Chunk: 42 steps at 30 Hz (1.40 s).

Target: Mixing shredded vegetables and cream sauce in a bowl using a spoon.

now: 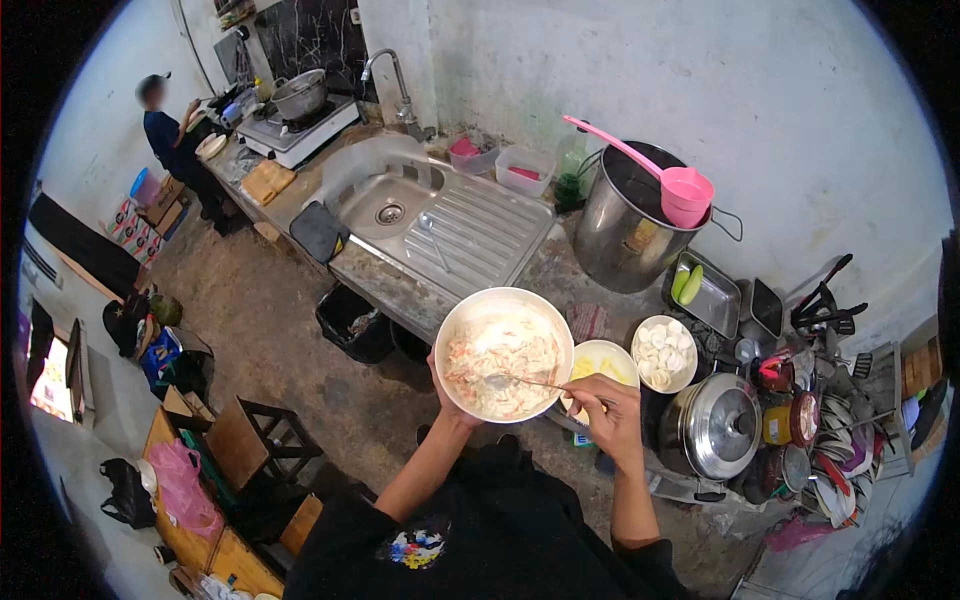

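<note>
My left hand grips the lower left rim of a white bowl and holds it up in front of the counter. Inside lies a creamy white mixture with orange shreds. The fingers of my right hand pinch the handle of a metal spoon, whose head rests in the mixture. Just right of the bowl, partly covered by it and my right hand, is a second white bowl with pale yellow pieces. Beyond that stands a white bowl of pale round pieces.
A steel sink is set into the counter. Right of it stand a tall steel pot with a pink dipper, a metal tray with green vegetables, and a lidded pot. A person stands by the stove.
</note>
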{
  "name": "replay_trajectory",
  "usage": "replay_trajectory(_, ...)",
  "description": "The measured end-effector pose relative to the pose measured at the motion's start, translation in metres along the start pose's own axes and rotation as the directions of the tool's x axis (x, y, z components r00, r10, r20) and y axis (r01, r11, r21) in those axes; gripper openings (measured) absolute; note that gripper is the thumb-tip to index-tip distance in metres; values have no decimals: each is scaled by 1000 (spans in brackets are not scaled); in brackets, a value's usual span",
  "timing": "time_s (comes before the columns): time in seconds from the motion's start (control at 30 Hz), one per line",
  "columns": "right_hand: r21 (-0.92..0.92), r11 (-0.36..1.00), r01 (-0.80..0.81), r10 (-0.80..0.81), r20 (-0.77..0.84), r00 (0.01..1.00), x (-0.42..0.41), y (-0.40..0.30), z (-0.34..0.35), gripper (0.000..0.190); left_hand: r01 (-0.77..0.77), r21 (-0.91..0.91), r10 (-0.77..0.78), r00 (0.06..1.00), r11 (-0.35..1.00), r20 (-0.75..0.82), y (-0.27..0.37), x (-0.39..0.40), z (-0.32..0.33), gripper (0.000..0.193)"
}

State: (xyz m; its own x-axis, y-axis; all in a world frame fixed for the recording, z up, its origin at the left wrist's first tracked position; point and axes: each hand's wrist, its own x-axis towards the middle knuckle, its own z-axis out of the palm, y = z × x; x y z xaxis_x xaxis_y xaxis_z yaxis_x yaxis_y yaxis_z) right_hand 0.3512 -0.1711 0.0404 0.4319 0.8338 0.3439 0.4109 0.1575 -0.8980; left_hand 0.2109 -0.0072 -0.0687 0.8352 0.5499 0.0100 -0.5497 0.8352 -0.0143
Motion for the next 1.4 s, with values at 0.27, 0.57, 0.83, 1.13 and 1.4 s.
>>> replay_trajectory(0.27,-21,999,-50,47,-129,990,7,-3,-24,10,70,116,-72,997,991,11,8,30,15,83)
replay_trajectory(0.57,41,997,-68,76,-269,960,22,3,-18,17,72,16,-72,997,997,1,10,40,-4,84)
replay_trajectory(0.83,137,967,-214,242,-247,938,34,37,21,24,95,-8,-96,995,995,-27,-12,37,-14,81)
replay_trajectory(1.13,321,907,-273,358,-246,901,23,21,-16,26,67,152,-43,987,986,-157,-22,34,-13,79)
replay_trajectory(1.4,174,957,-234,281,-336,899,6,27,-31,23,74,120,-67,996,990,-62,-30,34,-15,74)
